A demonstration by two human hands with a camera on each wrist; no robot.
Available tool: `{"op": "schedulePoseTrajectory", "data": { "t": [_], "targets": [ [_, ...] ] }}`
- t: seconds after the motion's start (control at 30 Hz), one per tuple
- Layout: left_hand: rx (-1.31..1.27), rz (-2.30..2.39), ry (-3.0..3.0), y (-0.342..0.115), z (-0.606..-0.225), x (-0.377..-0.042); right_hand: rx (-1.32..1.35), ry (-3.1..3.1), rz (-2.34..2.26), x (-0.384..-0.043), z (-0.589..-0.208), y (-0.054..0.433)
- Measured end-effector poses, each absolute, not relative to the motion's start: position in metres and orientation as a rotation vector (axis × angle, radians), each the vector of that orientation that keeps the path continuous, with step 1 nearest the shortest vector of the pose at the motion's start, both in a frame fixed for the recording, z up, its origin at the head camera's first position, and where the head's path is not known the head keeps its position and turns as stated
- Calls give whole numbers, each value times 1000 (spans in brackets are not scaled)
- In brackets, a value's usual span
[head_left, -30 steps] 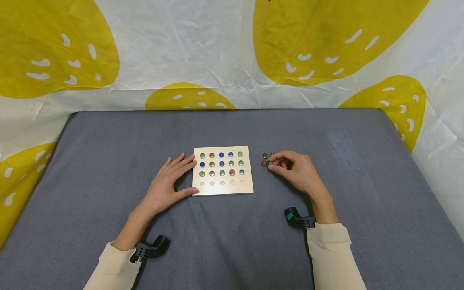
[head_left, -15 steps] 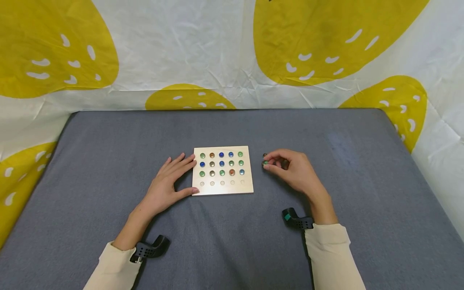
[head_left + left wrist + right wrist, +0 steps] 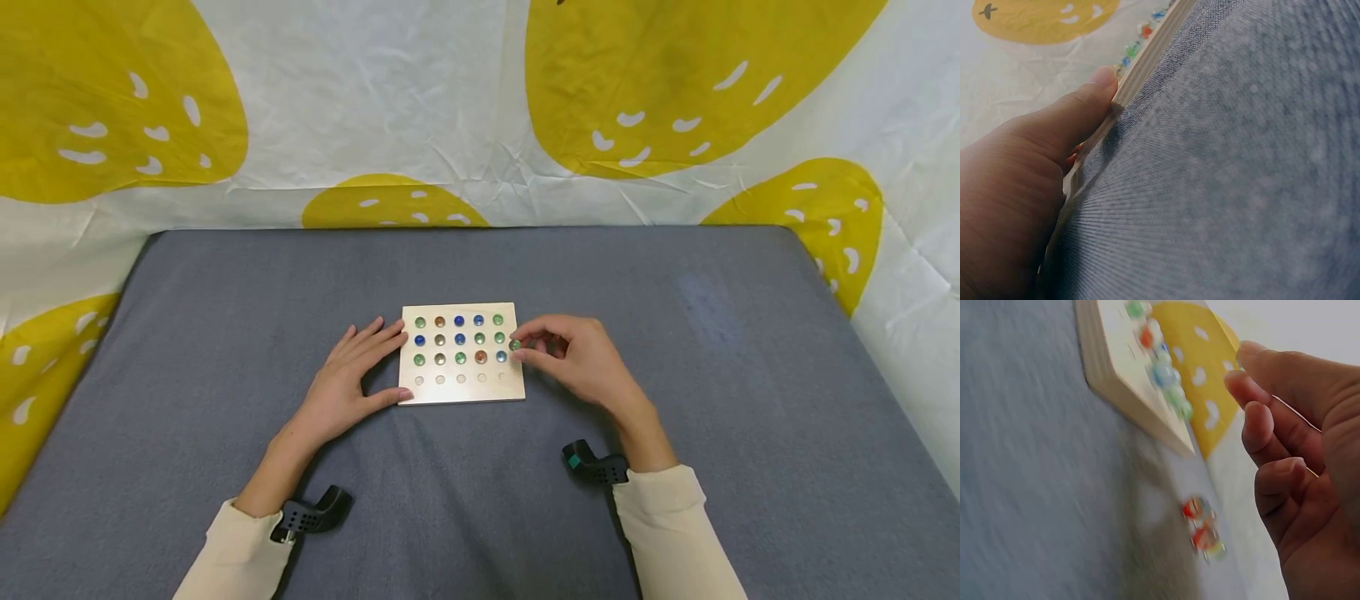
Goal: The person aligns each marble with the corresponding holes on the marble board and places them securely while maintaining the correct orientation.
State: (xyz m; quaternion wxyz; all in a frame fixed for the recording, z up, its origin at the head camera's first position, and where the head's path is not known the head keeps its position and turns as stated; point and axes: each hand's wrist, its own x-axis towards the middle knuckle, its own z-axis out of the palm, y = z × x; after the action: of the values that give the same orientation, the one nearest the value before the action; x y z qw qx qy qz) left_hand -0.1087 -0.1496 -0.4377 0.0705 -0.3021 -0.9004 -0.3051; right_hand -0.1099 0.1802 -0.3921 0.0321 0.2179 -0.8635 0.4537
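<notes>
A pale wooden board [image 3: 461,394] lies on the cloth, with three rows of glass marbles [image 3: 460,340] in green, blue, brown and orange. Its nearest row holds bare round hollows [image 3: 461,379]. My left hand [image 3: 341,387] rests against the board's left side, fingers spread and thumb [image 3: 1094,94] on the near corner. Between thumb and fingertips, my right hand [image 3: 581,358] pinches a green marble [image 3: 515,344] over the board's right edge. In the right wrist view that marble cannot be made out at the fingertips [image 3: 1250,350].
Several loose marbles [image 3: 1200,528] lie on the cloth right of the board; the right hand hides them in the head view. Grey cloth [image 3: 450,500] covers the table. A white curtain [image 3: 375,100] with yellow shapes hangs behind it.
My right hand has gone left from the loose marbles to the board's right edge, carrying the green marble. The left hand stays where it was.
</notes>
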Motion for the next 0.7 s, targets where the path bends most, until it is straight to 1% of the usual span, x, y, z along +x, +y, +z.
{"op": "schedulePoseTrajectory", "data": {
  "t": [0.23, 0.53, 0.7],
  "targets": [
    [-910, -918, -2711, -150, -438, -109, 775, -2615, 1385, -105, -393, 155],
    [-917, -927, -2717, -150, -437, -110, 716, -2597, 1429, -98, -390, 131],
    [-910, -921, -2721, -152, -438, -110, 742, -2592, 1440, -94, -394, 113]
  ]
}}
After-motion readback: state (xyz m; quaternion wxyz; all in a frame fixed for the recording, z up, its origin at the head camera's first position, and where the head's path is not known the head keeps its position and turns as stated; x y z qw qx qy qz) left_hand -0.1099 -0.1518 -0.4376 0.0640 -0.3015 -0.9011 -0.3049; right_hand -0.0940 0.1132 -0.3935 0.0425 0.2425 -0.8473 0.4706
